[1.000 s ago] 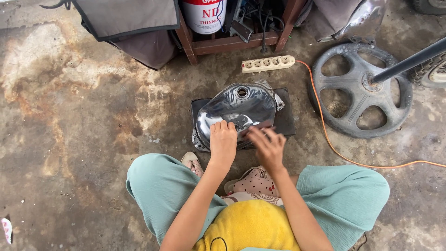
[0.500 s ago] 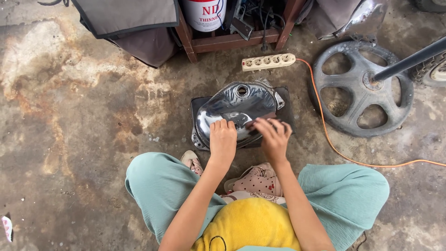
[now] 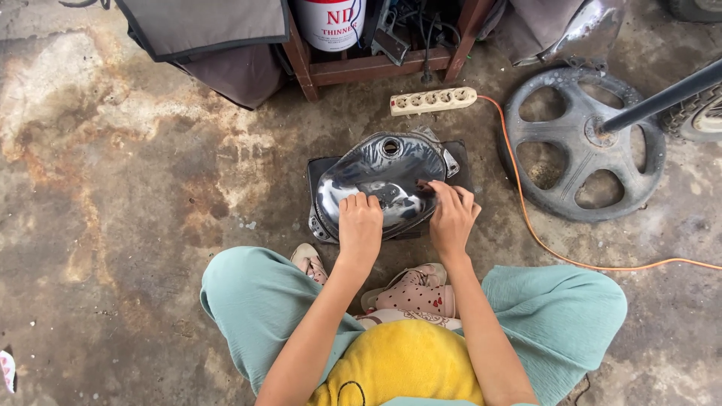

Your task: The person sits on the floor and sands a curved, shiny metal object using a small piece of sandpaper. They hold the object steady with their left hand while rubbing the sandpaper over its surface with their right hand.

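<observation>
The bare-metal fuel tank [image 3: 387, 184], set on a dark mat [image 3: 320, 174] on the concrete floor [image 3: 120, 188], is judged stiff, fairly heavy and slick, best gripped at its rims, while the left hand [image 3: 360, 224] lies flat on it, fingers together, and the right hand [image 3: 450, 216] presses curled fingers on its side.

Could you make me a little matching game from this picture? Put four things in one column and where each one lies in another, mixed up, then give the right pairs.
Things:
1. shiny metal tank
2. power strip
3. grey wheel
4. orange cable

Places:
A. runs over the floor from the strip past the person's right knee
B. on a dark mat, under both hands
C. on the floor at the right, with a dark bar over it
D. on the floor just in front of the wooden stand

Pairs: 1-B, 2-D, 3-C, 4-A

The left hand and right hand both rest on the tank.
</observation>
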